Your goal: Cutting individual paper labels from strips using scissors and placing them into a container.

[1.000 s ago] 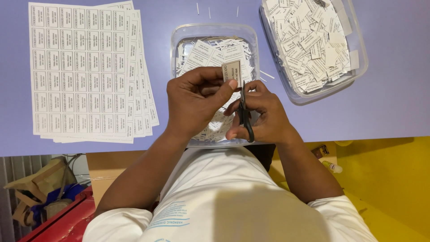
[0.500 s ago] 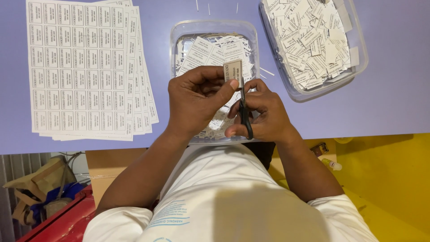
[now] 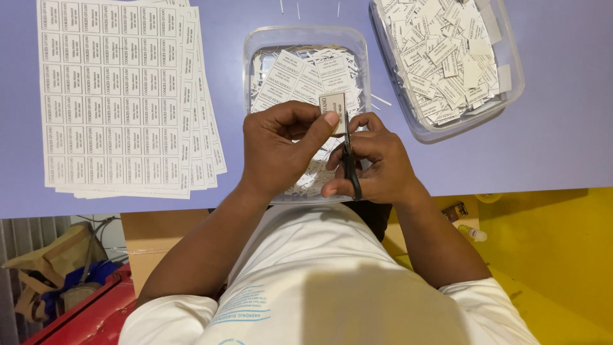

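My left hand pinches a small printed paper label between thumb and fingers, held upright over a clear plastic tub of cut paper pieces. My right hand grips black-handled scissors, whose blades meet the label's right edge. Both hands are together above the near end of that tub, at the front edge of the lilac table.
A stack of uncut printed label sheets lies at the left. A second clear tub at the upper right holds several cut labels. Thin paper slivers lie between the tubs. Below the table are a yellow floor, a small bottle and a red object.
My hands, the label and the scissors stay nearly where they were; the view has only shifted slightly.
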